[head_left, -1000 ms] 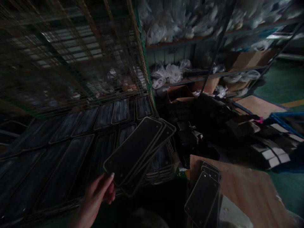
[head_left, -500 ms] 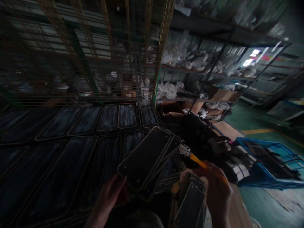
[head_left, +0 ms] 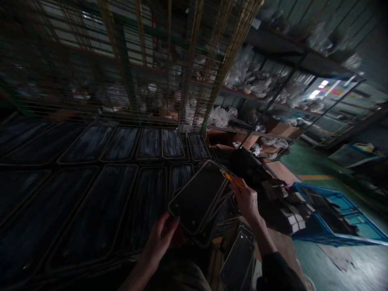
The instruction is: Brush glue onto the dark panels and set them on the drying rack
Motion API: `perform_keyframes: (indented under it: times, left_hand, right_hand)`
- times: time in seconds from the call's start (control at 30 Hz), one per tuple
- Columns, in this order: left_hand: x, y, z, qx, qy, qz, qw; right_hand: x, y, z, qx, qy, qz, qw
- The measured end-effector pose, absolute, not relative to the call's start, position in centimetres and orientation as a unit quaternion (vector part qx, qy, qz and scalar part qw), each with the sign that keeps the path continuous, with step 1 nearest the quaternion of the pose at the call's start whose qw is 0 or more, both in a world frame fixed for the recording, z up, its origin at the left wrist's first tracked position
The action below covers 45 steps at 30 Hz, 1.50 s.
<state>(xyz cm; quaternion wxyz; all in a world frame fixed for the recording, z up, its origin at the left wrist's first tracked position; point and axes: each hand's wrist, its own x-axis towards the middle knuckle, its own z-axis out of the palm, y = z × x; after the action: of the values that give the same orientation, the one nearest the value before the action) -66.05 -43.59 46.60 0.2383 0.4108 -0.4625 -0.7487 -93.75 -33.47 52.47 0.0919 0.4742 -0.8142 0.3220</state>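
My left hand [head_left: 163, 234] pinches the near left corner of a dark rectangular panel [head_left: 197, 196] with rounded corners, a pale rim and small round spots near its corners. More such panels lie beneath it, slightly fanned out. In my right hand [head_left: 247, 198] is a brush with an orange handle [head_left: 235, 182]; its pale head is at the panel's far right corner. Contact between brush and panel looks likely, but the dim light blurs it. Several more dark panels [head_left: 92, 210], streaked with a whitish film, lie in rows at the left.
Two or more similar panels [head_left: 238, 258] lean below my right forearm. Behind stands a wire rack [head_left: 182, 81], then shelves with plastic-wrapped goods [head_left: 222, 117] and cardboard boxes [head_left: 283, 127]. A blue crate [head_left: 336, 232] stands on the green floor at the right.
My right hand has moved left and up, bringing the brush to the panel's far corner. The camera view has shifted, so the whole scene sits differently. My left hand still holds the panel.
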Motion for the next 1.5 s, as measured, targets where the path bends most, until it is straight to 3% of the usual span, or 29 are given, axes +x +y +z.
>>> perform_keyframes:
  times: [0.17, 0.3, 0.43, 0.6, 0.7, 0.87, 1.07, 1.3, 1.5]
  left_hand:
    - [-66.0, -44.0, 46.1, 0.365, -0.471, -0.773, 0.217]
    - [-66.0, -44.4, 46.2, 0.362, -0.477, -0.777, 0.195]
    - [-65.9, -44.6, 46.1, 0.357, -0.463, -0.787, 0.198]
    - [-65.7, -44.6, 45.9, 0.359, -0.475, -0.775, 0.212]
    - [-65.6, -44.6, 45.7, 0.341, -0.496, -0.769, 0.215]
    - [-64.9, -44.8, 45.6, 0.324, -0.518, -0.765, 0.205]
    - [-64.4, -46.1, 45.5, 0.389, -0.552, -0.681, 0.284]
    - [-64.9, -46.5, 45.1, 0.346, -0.51, -0.749, 0.243]
    - [-65.2, -46.5, 45.4, 0.341, -0.477, -0.779, 0.222]
  right_hand:
    - [-89.3, -31.7, 52.7, 0.508, -0.802, 0.312, 0.035]
    - [-84.0, -29.2, 54.2, 0.537, -0.768, 0.342, -0.063]
    - [-80.9, -28.3, 55.5, 0.512, -0.747, 0.383, -0.183]
    - [-82.1, -30.7, 54.9, 0.447, -0.725, 0.453, -0.264]
    - [-85.2, -33.4, 53.6, 0.427, -0.718, 0.497, -0.235]
    - [-90.7, -37.2, 52.3, 0.376, -0.736, 0.556, -0.087]
    - [-93.0, -39.2, 51.8, 0.412, -0.764, 0.496, 0.023]
    - [-85.5, -37.4, 51.0, 0.484, -0.762, 0.424, -0.075]
    - [-77.4, -33.4, 52.9, 0.421, -0.738, 0.481, -0.215]
